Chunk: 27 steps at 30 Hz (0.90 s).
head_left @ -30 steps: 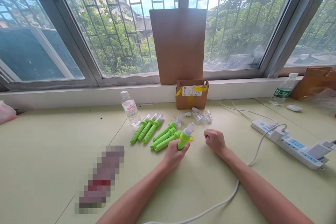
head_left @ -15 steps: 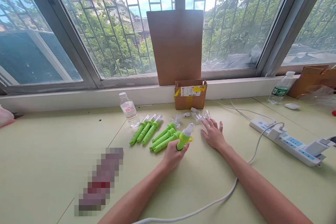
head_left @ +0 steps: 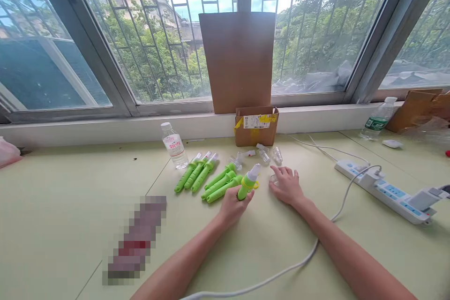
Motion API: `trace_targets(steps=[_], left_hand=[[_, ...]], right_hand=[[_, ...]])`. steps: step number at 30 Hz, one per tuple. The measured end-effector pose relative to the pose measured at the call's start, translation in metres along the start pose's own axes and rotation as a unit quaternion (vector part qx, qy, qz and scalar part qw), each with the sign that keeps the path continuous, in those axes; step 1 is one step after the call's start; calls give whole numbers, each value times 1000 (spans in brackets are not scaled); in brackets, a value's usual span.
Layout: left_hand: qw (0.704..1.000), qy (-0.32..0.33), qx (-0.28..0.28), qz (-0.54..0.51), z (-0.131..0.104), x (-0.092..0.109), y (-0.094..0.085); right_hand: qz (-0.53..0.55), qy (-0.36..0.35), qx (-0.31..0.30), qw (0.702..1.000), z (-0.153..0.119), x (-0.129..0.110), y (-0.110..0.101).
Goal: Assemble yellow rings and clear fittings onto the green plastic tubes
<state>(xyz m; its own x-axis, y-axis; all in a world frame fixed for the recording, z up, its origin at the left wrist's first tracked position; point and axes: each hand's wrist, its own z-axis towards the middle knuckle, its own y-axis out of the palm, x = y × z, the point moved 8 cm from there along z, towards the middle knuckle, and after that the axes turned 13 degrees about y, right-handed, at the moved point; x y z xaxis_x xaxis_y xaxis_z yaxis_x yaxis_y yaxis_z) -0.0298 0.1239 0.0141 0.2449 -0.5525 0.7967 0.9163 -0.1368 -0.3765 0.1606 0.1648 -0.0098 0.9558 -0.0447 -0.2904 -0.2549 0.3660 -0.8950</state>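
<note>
My left hand is wrapped round a green tube with a white tip and a yellow ring, tilted up to the right. Between the thumb and fingers of my right hand a small clear plastic cap partly shows, low over the table; the fingers hide the rest. Beyond that hand lie loose clear caps. Left of my left hand are green tubes without caps. Farther left, three green tubes with clear caps lie side by side.
A water bottle stands behind the capped tubes. An open cardboard box sits by the window sill. To the right lie a power strip and a white cable running under my right forearm. Another bottle stands at the far right.
My right hand has drawn back from the loose caps toward me, with a clear cap now in its fingers. My left hand still holds the green tube in nearly the same place.
</note>
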Motion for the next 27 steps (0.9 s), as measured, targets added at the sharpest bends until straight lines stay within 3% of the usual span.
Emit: trace_targets(steps=[3,8,12,17,21,27], left_hand=[[1000,6,1,1,1,2,0],[1000,13,4,12,2,4,-2],[1000,12,-1,26,2,2,-2],[998,4,-23,61,4,-1,-1],[995,-8,-42,94,4,-2,-2],[967,-11,-81,242,2,-3,-4]], right_hand=[[18,-32,-26,999,-8,-10,1],[88,-70,6,994,-11,-20,-12],[204,-33,52,977,-8,-11,-29],[358,9,37,933,-11,1,-40],[394,48,120,910,-15,13,-59],[374,9,228,899,-20,17,-91]])
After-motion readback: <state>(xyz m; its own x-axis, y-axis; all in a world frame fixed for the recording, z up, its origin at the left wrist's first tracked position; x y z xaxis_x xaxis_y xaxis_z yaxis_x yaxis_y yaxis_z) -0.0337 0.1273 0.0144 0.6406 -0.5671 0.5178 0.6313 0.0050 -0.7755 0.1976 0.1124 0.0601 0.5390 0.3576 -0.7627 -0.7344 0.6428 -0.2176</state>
